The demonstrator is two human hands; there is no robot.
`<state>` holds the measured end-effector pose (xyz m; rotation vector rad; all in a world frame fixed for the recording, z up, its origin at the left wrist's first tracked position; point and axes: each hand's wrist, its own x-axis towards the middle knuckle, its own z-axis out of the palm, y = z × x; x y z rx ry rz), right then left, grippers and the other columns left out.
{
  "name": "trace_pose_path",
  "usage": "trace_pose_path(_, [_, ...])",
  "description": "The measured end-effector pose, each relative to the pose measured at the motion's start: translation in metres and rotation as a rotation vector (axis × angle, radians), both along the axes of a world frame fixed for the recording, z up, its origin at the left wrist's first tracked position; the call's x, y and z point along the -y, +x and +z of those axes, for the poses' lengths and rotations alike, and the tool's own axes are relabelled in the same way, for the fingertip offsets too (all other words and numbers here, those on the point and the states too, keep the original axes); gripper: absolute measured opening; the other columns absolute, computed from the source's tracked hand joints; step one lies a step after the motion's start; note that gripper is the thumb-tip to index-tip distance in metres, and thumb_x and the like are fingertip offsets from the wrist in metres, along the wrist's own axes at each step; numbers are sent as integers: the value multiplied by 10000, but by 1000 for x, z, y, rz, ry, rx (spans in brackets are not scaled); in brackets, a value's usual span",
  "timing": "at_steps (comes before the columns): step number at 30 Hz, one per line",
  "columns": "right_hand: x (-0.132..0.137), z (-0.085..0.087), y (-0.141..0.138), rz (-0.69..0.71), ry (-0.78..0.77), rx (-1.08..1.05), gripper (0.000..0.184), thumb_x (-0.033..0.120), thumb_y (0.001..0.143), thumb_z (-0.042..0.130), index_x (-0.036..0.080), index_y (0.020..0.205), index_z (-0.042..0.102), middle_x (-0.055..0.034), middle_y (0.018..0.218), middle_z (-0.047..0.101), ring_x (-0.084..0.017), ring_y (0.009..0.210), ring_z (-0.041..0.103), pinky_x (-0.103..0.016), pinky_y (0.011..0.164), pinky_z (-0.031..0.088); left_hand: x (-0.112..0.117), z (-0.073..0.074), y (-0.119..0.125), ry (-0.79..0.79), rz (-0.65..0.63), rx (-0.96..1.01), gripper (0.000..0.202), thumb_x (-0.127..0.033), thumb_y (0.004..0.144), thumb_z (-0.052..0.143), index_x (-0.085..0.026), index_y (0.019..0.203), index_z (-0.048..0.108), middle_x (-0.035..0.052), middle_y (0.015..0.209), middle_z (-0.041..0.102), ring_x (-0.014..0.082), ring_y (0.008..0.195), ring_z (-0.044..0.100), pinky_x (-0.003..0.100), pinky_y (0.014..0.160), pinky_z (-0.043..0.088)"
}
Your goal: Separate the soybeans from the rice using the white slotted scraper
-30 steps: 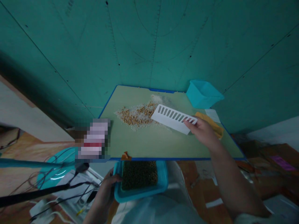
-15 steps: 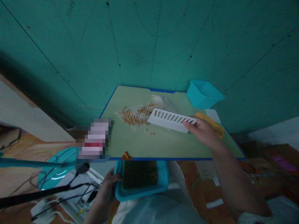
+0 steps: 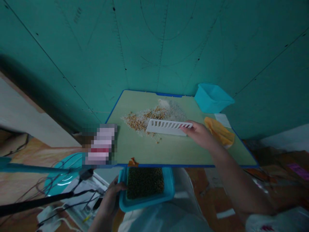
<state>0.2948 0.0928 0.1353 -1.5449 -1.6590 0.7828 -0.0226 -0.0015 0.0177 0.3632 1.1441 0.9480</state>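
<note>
My right hand (image 3: 200,134) grips the right end of a white slotted plastic scraper (image 3: 166,127). The scraper stands on edge on a pale green board (image 3: 169,149) with a blue rim, right in front of a pile of tan beans mixed with white grains (image 3: 147,117). My left hand (image 3: 111,198) holds the left rim of a blue tray (image 3: 145,201) filled with small dark green beans, just below the board's near edge. An orange scrap (image 3: 132,162) lies on that near edge above the tray.
An empty blue tub (image 3: 212,97) stands at the board's far right corner, with an orange cloth (image 3: 219,133) and a white slip near it. A teal cutting mat (image 3: 154,45) covers the surface behind. Cables, a dark pole (image 3: 41,202) and a teal disc lie lower left.
My right hand has moved the scraper leftward and tipped it from lying flat to standing on edge against the pile. A few beans now sit in front of it. The left hand stays put.
</note>
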Motion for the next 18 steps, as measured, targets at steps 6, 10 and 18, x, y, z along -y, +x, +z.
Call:
trace_pose_path(6, [12,10,2,-3,-30,-75,201,367,749,571,173,789,602,3,663,573,-142,627,512,-240,562,403,-4,-1,5,32,-32,-10,257,-44,528,591,-183,722,686,-11,536,698,213,530,663,296,509,510])
trace_pose_path(10, [8,4,-1,20,-28,-35,226,376,779,545,166,826,611,5,677,563,-137,630,502,-238,562,386,-5,0,10,43,-56,38,269,-69,518,586,-176,742,690,-2,533,697,219,516,658,304,503,508])
trace_pose_path(18, [12,-2,-4,69,-83,-73,238,385,777,556,162,826,622,6,673,560,-118,588,471,-217,503,360,-2,5,5,8,-26,-17,245,-73,486,610,-180,695,681,0,542,704,231,546,668,301,506,511])
